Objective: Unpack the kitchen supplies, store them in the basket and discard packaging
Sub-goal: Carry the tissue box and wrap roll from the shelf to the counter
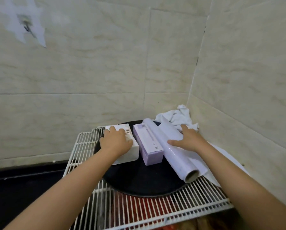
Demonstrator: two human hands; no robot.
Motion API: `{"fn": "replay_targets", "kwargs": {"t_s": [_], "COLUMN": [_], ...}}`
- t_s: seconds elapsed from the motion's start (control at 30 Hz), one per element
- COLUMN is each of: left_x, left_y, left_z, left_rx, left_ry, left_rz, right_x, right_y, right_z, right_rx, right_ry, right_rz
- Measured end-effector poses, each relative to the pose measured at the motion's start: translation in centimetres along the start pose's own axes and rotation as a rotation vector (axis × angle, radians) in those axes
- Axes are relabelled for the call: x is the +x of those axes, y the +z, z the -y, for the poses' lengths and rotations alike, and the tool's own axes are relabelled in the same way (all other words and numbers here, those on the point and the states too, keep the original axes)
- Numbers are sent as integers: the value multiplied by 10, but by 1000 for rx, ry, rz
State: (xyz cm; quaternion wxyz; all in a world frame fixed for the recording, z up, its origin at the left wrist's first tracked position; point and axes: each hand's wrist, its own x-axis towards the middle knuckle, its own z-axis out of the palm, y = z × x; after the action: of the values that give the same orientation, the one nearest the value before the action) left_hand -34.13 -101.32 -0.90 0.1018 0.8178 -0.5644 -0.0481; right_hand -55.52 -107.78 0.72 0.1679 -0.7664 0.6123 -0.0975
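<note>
A white tissue pack (pixel 128 152) lies on a round black tray (pixel 144 180), and my left hand (pixel 115 141) grips it from above, fingers curled over its far top edge. Beside it lies a pale purple box (pixel 149 145). A roll of cling film (pixel 173 150) lies along the box's right side, its cardboard core end pointing toward me. My right hand (pixel 187 138) rests on the roll with spread fingers, thumb along its near side.
The tray sits on a white wire rack (pixel 155 211) in a tiled corner. A crumpled white cloth (pixel 180 117) lies behind the roll. White paper (pixel 222 156) lies under my right forearm. Dark counter (pixel 22 188) at left; red items under the rack.
</note>
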Motion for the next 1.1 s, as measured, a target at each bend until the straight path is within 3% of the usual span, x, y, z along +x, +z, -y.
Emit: {"fn": "replay_targets", "kwargs": {"t_s": [0.1, 0.23, 0.53, 0.83, 1.0, 1.1], "left_x": [-1, 0, 6, 19, 23, 20], "left_y": [2, 0, 0, 2, -9, -21], "left_z": [-3, -9, -28, -3, 14, 29], "left_rx": [-20, -9, -59, -150, -474, -472], "left_ry": [-40, -82, -232, -350, -371, -370], "left_rz": [15, 20, 133, 230, 145, 25], "right_x": [-5, -18, -22, -17, -10, -5], "right_y": [4, 20, 30, 33, 7, -10], "right_z": [4, 14, 19, 8, 5, 28], "right_rx": [-1, -264, -231, -212, -119, -47], "right_ry": [-52, -17, 72, 86, 7, -61], "right_rz": [129, 203, 100, 61, 33, -63]}}
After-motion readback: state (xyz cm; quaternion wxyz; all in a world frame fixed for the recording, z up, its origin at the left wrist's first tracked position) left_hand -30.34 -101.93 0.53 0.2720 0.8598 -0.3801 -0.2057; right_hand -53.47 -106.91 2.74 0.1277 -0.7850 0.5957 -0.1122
